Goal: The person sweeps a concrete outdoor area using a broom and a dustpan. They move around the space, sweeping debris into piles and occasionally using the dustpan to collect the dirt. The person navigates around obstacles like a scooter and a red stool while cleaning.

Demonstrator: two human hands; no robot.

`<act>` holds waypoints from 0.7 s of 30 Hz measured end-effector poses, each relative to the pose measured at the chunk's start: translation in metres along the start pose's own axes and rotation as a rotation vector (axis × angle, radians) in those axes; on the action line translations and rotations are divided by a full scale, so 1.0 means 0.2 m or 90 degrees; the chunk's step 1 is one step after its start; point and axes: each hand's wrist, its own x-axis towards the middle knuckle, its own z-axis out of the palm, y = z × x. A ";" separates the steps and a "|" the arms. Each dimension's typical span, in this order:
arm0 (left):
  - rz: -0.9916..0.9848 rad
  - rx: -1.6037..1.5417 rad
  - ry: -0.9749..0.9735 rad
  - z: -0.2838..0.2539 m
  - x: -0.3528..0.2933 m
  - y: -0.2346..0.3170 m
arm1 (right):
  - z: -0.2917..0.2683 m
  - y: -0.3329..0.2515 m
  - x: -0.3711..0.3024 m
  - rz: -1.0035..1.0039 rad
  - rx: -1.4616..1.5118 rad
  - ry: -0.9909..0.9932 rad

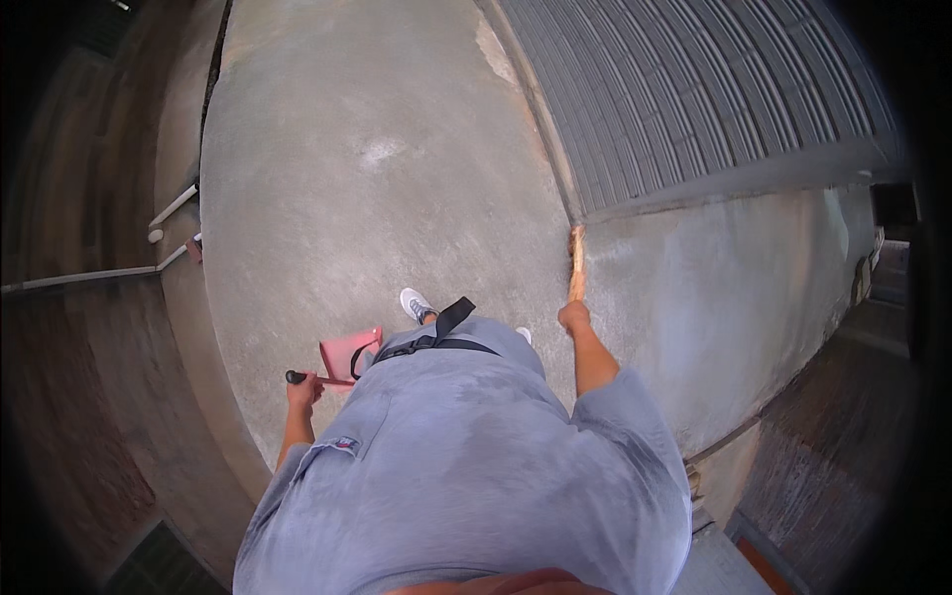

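Stick (577, 266) points far from the right hand (573, 315) clenching it; left hand (305, 389) grips pink dustpan (343, 349) by its handle (295, 377).

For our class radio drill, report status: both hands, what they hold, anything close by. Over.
Left hand: closed on dark-ended handle, pink pouch-like object beside it. Right hand: closed on pale, wooden-looking stick. Corrugated grey panel ahead, right.
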 end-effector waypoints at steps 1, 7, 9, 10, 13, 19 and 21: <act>0.028 0.012 -0.025 -0.03 0.08 0.06 | 0.06 -0.05 0.01 0.003 0.011 -0.006; 0.103 0.068 -0.051 -0.08 0.40 0.36 | 0.11 -0.07 -0.16 0.000 0.148 0.055; 0.144 0.076 -0.047 -0.08 0.48 0.46 | 0.06 -0.04 -0.25 0.081 0.235 -0.065; 0.188 0.078 -0.051 -0.08 0.55 0.49 | 0.03 -0.03 -0.26 0.111 0.228 -0.119; 0.290 0.103 -0.037 -0.07 0.74 0.62 | 0.13 0.02 -0.35 0.210 0.470 -0.162; 0.311 0.147 0.036 -0.12 0.86 0.83 | -0.04 -0.27 -0.71 -0.434 0.044 -0.076; 0.325 0.099 0.018 -0.17 0.90 0.77 | -0.16 -0.52 -0.76 -0.361 0.008 -0.038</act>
